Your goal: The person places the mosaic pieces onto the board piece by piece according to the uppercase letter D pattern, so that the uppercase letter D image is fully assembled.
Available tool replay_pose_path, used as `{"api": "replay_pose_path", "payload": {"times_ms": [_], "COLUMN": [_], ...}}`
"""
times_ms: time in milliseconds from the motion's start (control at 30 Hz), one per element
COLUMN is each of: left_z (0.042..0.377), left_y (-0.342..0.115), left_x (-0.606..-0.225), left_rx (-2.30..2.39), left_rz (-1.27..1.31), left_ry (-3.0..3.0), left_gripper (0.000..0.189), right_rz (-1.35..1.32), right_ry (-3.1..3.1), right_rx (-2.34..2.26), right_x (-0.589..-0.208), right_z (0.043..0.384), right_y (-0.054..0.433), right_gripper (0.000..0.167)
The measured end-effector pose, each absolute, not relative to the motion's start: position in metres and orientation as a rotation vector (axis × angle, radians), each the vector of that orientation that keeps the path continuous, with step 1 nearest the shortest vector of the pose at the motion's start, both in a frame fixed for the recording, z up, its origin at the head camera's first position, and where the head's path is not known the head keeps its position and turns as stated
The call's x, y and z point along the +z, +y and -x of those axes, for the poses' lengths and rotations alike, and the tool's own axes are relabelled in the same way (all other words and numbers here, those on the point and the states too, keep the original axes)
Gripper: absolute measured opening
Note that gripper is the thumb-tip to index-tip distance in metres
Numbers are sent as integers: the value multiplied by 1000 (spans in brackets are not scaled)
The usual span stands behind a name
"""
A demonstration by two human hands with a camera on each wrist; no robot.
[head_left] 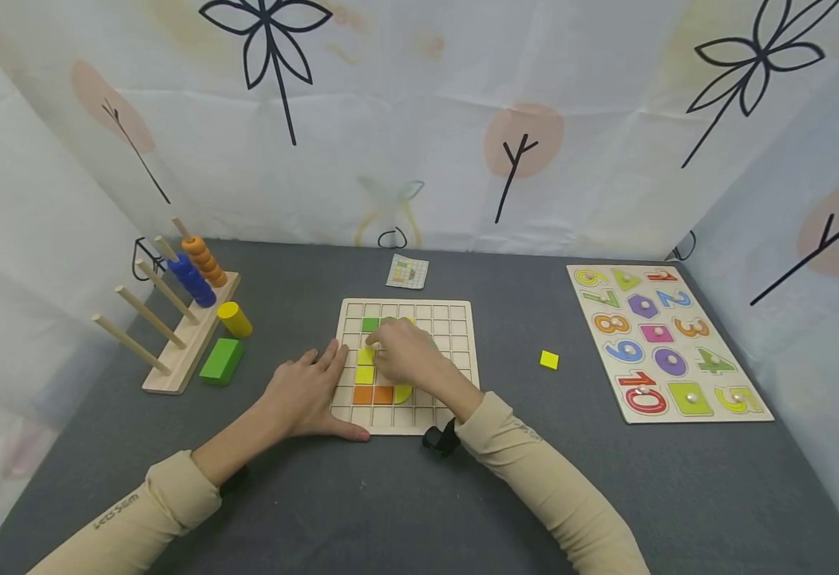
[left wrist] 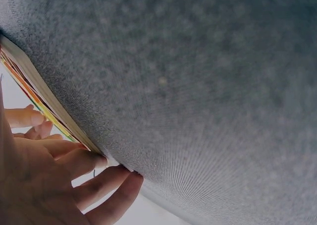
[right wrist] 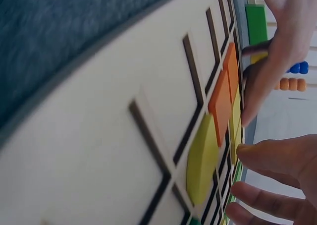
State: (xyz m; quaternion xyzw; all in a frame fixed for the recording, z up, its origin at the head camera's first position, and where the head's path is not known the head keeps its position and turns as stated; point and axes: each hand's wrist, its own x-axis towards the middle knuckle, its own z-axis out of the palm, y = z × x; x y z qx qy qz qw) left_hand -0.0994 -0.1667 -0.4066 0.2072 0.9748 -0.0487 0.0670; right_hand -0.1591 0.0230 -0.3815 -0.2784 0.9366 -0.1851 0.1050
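Note:
A wooden grid board (head_left: 455,407) lies on the dark table. Along its left edge my left hand (head_left: 304,395) rests with fingers spread, the thumb at the near edge. In the left wrist view, the fingers (left wrist: 89,163) touch the board's side. Over the board's upper middle is my right hand (head_left: 408,351), its fingertips down beside a yellow square tile (head_left: 366,356); I see no piece between them. Another yellow tile (head_left: 365,374), two orange tiles (head_left: 363,394), a yellow rounded piece (head_left: 402,394) and a green tile (head_left: 370,325) sit in the grid. The right hand hides part of the board.
A loose yellow tile (head_left: 549,360) lies right of the board, with a number puzzle (head_left: 659,383) beyond. Left stands a peg stacker (head_left: 168,382) with blue and orange beads, near a green block (head_left: 222,362) and yellow cylinder (head_left: 235,319). A pattern card (head_left: 407,272) lies behind.

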Motion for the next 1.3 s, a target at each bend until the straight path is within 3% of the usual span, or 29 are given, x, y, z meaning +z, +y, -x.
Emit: {"api": "replay_pose_path", "payload": {"times_ms": [633,1300], "left_z": [98,98], "left_y": [-166,-166], "left_x": [-405,-405], "left_rx": [-115,-117], "left_rz": [-599,-589], "left_ry": [2925,2905], "left_gripper": [139,139], "right_rz": [737,581], "right_ry": [2870,2956], "right_rx": [-473,-293], "right_x": [-369,-370], "right_z": [170,147], "right_y": [101,199], "right_gripper": [31,41]}}
